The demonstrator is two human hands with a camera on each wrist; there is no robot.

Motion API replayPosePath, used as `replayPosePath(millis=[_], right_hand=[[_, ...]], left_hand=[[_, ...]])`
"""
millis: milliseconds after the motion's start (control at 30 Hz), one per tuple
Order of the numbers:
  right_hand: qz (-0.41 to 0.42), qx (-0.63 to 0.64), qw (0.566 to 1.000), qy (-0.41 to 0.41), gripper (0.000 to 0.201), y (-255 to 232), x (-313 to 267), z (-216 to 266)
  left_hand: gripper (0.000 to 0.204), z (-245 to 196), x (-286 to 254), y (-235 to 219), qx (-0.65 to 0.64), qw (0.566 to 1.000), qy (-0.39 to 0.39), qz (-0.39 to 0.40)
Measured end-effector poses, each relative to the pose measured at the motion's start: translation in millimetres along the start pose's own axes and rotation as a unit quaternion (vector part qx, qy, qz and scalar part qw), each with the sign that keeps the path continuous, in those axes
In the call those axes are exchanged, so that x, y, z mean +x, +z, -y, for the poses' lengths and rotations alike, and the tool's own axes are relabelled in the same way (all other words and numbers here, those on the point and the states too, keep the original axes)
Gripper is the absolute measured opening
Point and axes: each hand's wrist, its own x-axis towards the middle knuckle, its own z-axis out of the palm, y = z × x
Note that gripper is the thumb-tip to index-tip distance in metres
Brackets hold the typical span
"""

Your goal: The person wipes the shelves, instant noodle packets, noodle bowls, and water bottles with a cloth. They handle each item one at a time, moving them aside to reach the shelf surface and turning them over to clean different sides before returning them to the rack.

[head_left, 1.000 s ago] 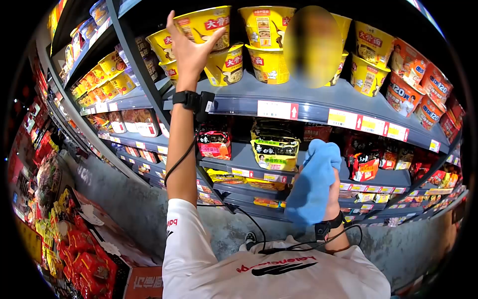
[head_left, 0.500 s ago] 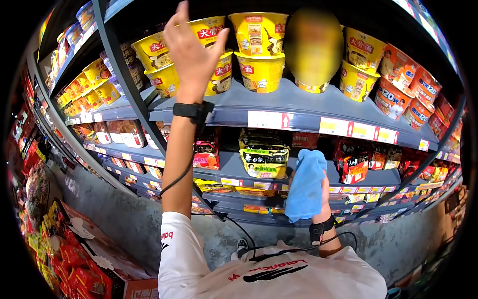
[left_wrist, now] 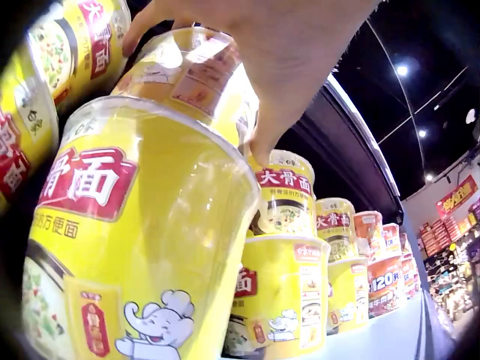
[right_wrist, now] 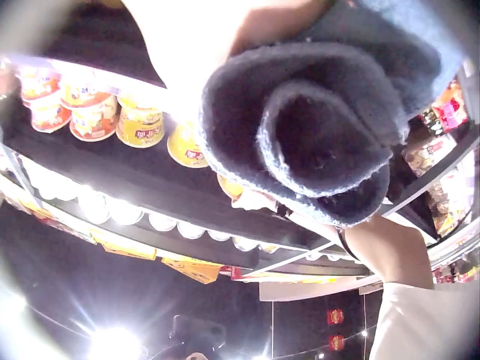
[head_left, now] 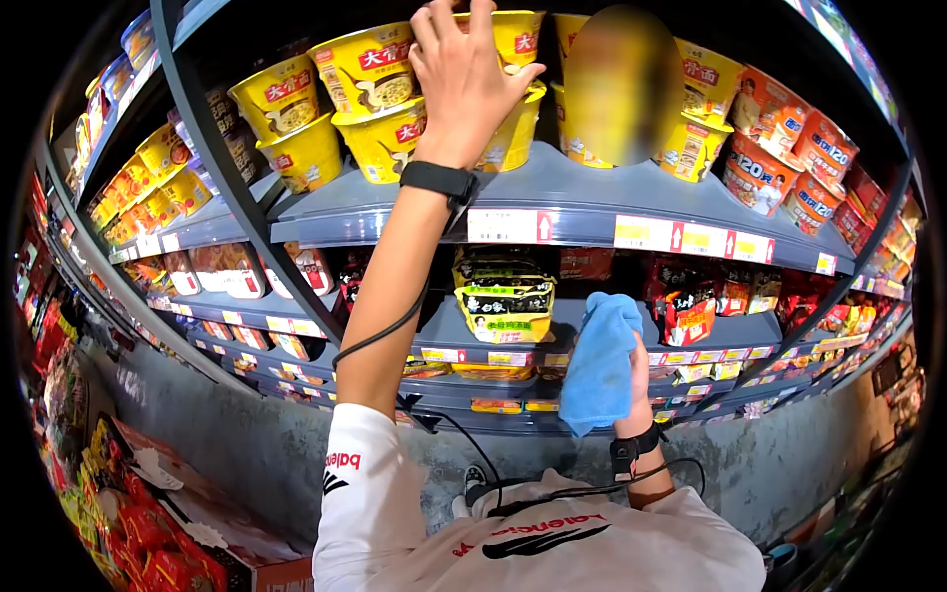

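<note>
My left hand (head_left: 464, 84) reaches up to the top shelf and grips the upper yellow instant noodle tub (head_left: 513, 39) of a two-high stack. In the left wrist view, fingers lie on one side of that upper tub (left_wrist: 191, 82) and the thumb on the other. The lower noodle tub (left_wrist: 150, 217) stands upright beneath it, its front showing a cartoon elephant. Lower down, my right hand (head_left: 639, 380) holds a folded blue cloth (head_left: 600, 365). In the right wrist view the cloth (right_wrist: 322, 142) shows its rolled end, and it hides part of the hand.
More yellow tubs (head_left: 370, 64) stand in stacks to the left, orange tubs (head_left: 774, 148) to the right. Price labels (head_left: 508, 225) line the shelf edge. Bagged noodles (head_left: 505, 301) fill the shelf below. A dark upright post (head_left: 222, 148) divides the shelving. A blurred patch covers some tubs.
My left hand let go of an upper tub further left, lifted away, moved right and took hold of the upper tub of another stack. The right hand keeps the cloth.
</note>
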Motion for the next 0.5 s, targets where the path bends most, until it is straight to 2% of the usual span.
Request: replayPosePath(millis=[100, 167, 267, 300, 367, 433, 500], right_hand=[[0.008, -0.004, 0.999, -0.041, 0.044, 12.1, 0.3, -1.5], [0.010, -0.002, 1.000, -0.023, 0.045, 7.3, 2.4, -2.2], [0.023, 0.021, 0.999, -0.007, 0.046, 13.9, 6.0, -3.0], [0.032, 0.042, 0.999, -0.009, 0.047, 20.4, 7.3, -2.1], [0.002, 0.016, 1.000, -0.025, 0.048, 34.6, 9.2, 0.2], [-0.028, -0.007, 0.999, -0.042, 0.048, 60.4, 15.5, 1.6], [0.011, 0.027, 0.998, -0.047, 0.051, 91.8, 27.5, 0.0]], left_hand=[[0.070, 2.2, -0.6, 0.2, -0.031, 0.999, 0.017, -0.024], [0.070, 3.7, -2.7, -4.1, -0.042, 0.998, 0.030, -0.028], [0.069, 0.1, -0.1, -22.6, -0.072, 0.989, 0.067, -0.109], [0.086, -2.6, -0.2, -38.5, -0.011, 0.986, 0.114, -0.124], [0.079, 13.6, -13.8, -51.4, -0.058, 0.969, 0.159, -0.182], [0.076, 1.6, -48.7, -71.1, -0.143, 0.961, 0.132, -0.199], [0.084, -25.5, -95.0, -95.9, -0.182, 0.965, 0.093, -0.165]])
